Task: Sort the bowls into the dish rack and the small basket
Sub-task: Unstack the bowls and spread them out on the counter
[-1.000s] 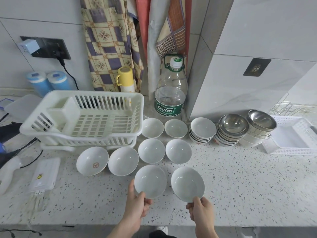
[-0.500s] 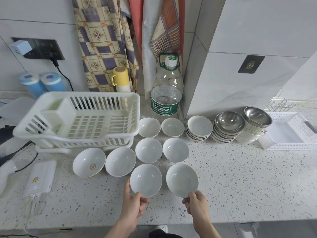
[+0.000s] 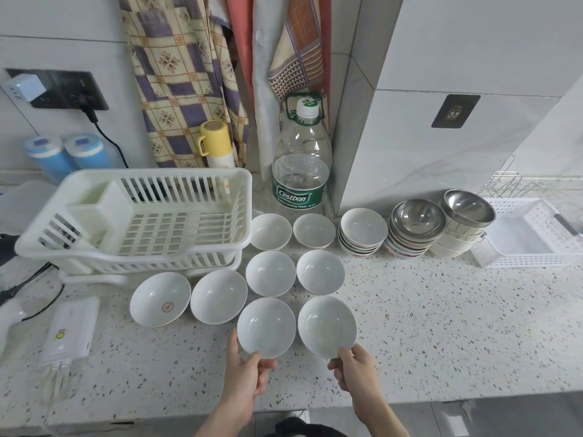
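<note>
At the counter's front edge, left hand (image 3: 244,372) and right hand (image 3: 355,369) each pinch a plain white bowl's rim.

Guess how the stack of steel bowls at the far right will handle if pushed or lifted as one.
The stack of steel bowls leans toward the white basket, so a sideways push could probably topple it. The shiny top bowl looks thin, likely light and slippery. It sits on paler bowls, possibly ceramic; lifted by the top rim, the stack may well separate.
</note>
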`<state>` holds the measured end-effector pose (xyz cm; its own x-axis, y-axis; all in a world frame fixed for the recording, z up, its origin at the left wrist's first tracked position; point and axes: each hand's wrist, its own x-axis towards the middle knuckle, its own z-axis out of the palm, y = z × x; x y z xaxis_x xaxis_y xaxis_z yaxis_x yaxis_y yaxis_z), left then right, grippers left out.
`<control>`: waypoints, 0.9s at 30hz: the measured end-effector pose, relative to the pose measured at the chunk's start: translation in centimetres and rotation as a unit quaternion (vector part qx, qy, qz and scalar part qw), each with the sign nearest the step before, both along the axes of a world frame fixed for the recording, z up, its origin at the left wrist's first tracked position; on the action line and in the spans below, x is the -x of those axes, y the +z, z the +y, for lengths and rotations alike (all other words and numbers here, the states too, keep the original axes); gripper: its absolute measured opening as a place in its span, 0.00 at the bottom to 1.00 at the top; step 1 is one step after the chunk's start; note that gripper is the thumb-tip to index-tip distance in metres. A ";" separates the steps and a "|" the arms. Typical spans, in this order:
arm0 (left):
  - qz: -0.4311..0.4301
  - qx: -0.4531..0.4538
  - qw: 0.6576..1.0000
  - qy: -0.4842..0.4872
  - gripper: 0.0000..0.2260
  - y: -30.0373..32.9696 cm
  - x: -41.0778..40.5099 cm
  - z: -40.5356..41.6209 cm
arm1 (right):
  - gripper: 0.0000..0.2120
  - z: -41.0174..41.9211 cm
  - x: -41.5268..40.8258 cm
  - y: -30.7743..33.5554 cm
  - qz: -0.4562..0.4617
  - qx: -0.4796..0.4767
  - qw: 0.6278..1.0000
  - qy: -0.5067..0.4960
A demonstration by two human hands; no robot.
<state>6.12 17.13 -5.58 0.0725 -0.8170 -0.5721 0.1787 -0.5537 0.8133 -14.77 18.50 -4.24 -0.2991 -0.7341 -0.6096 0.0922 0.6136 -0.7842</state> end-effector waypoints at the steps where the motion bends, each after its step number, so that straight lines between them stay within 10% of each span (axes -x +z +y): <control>1: 0.001 -0.002 1.000 0.002 0.30 -0.1 0.0 0.0 | 0.08 0.0 0.0 0.0 -0.002 0.000 1.000 0.005; 27: 0.003 -0.020 1.000 0.007 0.30 0.1 0.4 0.0 | 0.07 0.1 -0.3 0.6 -0.029 -0.033 0.999 0.017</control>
